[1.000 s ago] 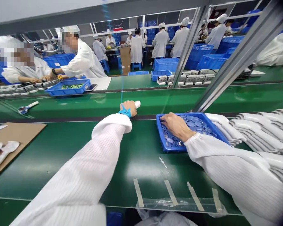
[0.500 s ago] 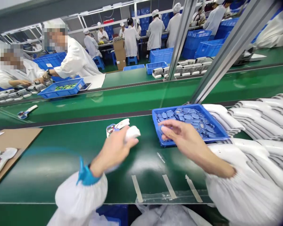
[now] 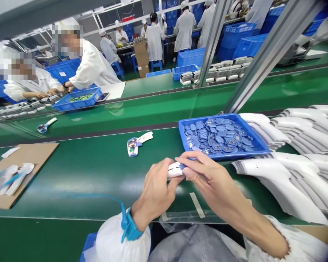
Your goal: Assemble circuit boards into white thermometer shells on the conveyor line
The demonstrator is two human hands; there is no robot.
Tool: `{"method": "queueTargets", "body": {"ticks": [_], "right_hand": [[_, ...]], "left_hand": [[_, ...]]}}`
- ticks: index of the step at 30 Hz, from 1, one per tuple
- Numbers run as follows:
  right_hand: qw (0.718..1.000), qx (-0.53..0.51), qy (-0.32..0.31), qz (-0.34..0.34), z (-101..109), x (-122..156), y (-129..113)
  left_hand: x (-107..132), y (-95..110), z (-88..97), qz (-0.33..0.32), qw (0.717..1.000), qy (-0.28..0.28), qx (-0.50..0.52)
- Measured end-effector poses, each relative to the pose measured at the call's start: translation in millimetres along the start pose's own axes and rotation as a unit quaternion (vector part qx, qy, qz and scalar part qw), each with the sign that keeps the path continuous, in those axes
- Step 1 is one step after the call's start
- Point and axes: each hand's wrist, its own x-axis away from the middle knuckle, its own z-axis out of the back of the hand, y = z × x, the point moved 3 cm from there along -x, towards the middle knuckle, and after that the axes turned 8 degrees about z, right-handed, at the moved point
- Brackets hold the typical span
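My left hand [image 3: 160, 185] is closed around a white plastic housing [image 3: 175, 170] with a dark slot, most of it hidden by the fingers. Against the end of that housing, my right hand [image 3: 205, 174] pinches a small blue plastic piece [image 3: 182, 167]. The two hands meet over the green belt in front of a blue tray [image 3: 221, 157] that holds many flat blue plastic parts [image 3: 224, 136]. Beyond my left hand lies a white handle-shaped shell [image 3: 144, 137] with a circuit board and wires in its head.
Stacked white shells [image 3: 287, 182] fill the right side. On the left, a cardboard sheet [image 3: 43, 156] bears several white parts. A metal post [image 3: 240, 87] rises behind the tray. Co-workers [image 3: 95, 65] sit across the belt, near another blue tray [image 3: 79, 103].
Both hands have come together, the left moving right with the white housing and the right moving down from over the tray. The blue piece now touches the housing. The camera view has shifted.
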Motion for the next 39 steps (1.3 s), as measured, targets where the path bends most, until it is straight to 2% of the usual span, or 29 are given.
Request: {"method": "queueTargets", "body": {"ticks": [4, 7, 10, 12, 15, 17, 18, 20, 22, 25, 27, 28, 29, 30, 31, 32, 33, 34, 35, 36, 38, 39], "right_hand": [[0.991, 0.086, 0.025, 0.097, -6, 5, -2], [0.983, 0.134, 0.057, 0.116, -10, 11, 4], [0.978, 0.162, 0.09, 0.099, -7, 21, 12], [0.982, 0.163, 0.07, 0.068, -1, 29, 18], [0.985, 0.162, 0.036, 0.042, 8, 42, 24], [0.985, 0.166, 0.01, 0.049, 7, 51, 26], [0.983, 0.172, -0.007, 0.06, 4, 55, 27], [0.975, 0.205, -0.028, 0.083, -9, 63, 29], [0.96, 0.26, -0.016, 0.103, -22, 70, 29], [0.942, 0.32, 0.016, 0.097, -33, 76, 29], [0.955, 0.294, 0.017, 0.048, -33, 73, 31], [0.967, 0.255, 0.011, -0.01, -30, 70, 35], [0.975, 0.202, 0.0, -0.09, -28, 67, 39], [0.972, 0.137, -0.017, -0.19, -25, 65, 45], [0.953, 0.067, -0.041, -0.292, -25, 64, 50], [0.924, -0.003, -0.07, -0.376, -27, 64, 52], [0.896, -0.065, -0.107, -0.426, -31, 64, 52], [0.884, -0.103, -0.145, -0.433, -35, 63, 50], [0.891, -0.105, -0.178, -0.404, -40, 62, 46], [0.912, -0.067, -0.2, -0.351, -45, 60, 42], [0.948, 0.095, -0.209, -0.218, -55, 60, 35], [0.95, 0.182, -0.2, -0.158, -60, 61, 32]], "left_hand": [[0, 1, -6.0, -0.032, 0.998, -0.042, -0.02], [1, 1, -12.9, -0.054, 0.998, -0.042, 0.001], [5, -1, -19.2, -0.08, 0.996, 0.012, -0.042], [12, -4, -23.6, -0.093, 0.994, 0.039, -0.049], [20, -14, -26.7, -0.018, 0.988, 0.154, 0.012], [23, -21, -31.3, 0.043, 0.97, 0.235, 0.037], [22, -23, -34.8, 0.046, 0.963, 0.265, 0.029], [15, -21, -41.7, 0.001, 0.949, 0.313, -0.016], [7, -19, -45.8, -0.055, 0.931, 0.355, -0.06], [-4, -19, -42.8, -0.09, 0.927, 0.356, -0.077], [-4, -21, -35.7, -0.065, 0.948, 0.307, -0.06], [-2, -23, -31.9, -0.048, 0.96, 0.274, -0.044], [2, -24, -28.4, -0.038, 0.969, 0.241, -0.023], [7, -25, -25.5, -0.038, 0.975, 0.218, 0.002], [11, -26, -22.6, -0.044, 0.974, 0.22, 0.028], [15, -28, -19.9, -0.048, 0.966, 0.25, 0.05], [17, -31, -18.2, -0.041, 0.953, 0.292, 0.067], [17, -36, -18.3, -0.02, 0.941, 0.329, 0.083], [14, -42, -20.0, 0.011, 0.931, 0.351, 0.101], [9, -47, -23.2, 0.042, 0.926, 0.353, 0.124], [-3, -57, -30.5, 0.082, 0.928, 0.322, 0.167], [-9, -59, -33.0, 0.09, 0.929, 0.315, 0.173]]}}
